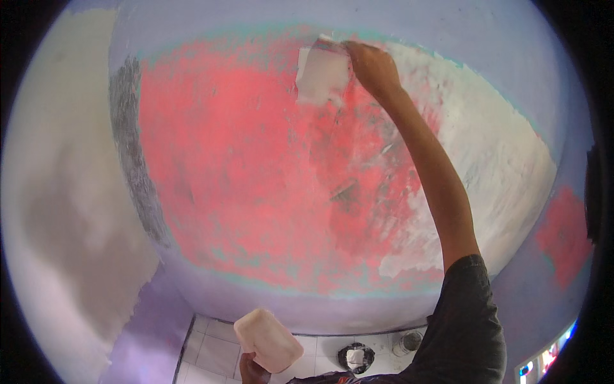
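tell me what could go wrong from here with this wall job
The white paste patch below the flat scraper in the right hand has a ragged lower edge, so it might dry with ridges. Only the left hand holds the pale tray over the tiled floor, so it could slip. The black tub stands open on the tiles and might get kicked.

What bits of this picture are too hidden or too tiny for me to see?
All in the head view:
Flat tool: its gripped part is covered by the right hand.
Left hand: partly hidden by the pale tray.
Wall: a strip is hidden behind the right arm.
Grey container: contents too small to tell.
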Available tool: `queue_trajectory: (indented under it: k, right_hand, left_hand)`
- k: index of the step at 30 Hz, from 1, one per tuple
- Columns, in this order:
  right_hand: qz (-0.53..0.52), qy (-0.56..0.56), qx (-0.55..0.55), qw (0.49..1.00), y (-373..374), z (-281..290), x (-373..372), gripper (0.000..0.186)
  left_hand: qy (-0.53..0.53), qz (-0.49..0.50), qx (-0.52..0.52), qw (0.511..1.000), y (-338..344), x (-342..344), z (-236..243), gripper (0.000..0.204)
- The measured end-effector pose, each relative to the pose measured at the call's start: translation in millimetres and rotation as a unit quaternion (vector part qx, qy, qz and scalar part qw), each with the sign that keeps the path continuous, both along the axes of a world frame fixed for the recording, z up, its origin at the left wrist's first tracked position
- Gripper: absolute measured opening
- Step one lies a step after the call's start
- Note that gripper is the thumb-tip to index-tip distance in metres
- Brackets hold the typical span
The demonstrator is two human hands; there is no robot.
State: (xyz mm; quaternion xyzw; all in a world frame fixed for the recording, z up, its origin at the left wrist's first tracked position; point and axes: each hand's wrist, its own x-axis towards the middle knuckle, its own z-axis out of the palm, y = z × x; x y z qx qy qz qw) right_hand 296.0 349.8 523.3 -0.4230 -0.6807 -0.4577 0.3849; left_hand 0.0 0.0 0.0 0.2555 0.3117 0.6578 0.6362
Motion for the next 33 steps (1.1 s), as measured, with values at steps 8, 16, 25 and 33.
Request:
queue_trajectory:
  k: [8,16,25,33]
  right_hand:
    - [0.096,-0.29,-0.106,0.946,25.9,-196.0,-18.6,0.034]
    - [0.092,-0.107,0.048,0.989,11.3,38.0,-33.7,0.029]
    - [0.093,-0.3,-0.108,0.943,25.5,-124.7,-61.9,0.031]
    - [0.028,-0.182,0.004,0.983,41.9,-93.5,-72.2,0.029]
  left_hand:
    - [-0.217,0.038,-0.115,0.969,16.8,65.3,-41.1,0.066]
    - [-0.179,0.027,-0.103,0.978,18.1,53.8,-30.0,0.063]
    - [-0.166,-0.012,-0.066,0.984,16.6,42.8,-32.6,0.065]
    - [-0.185,0.036,-0.087,0.978,9.2,42.5,-25.8,0.066]
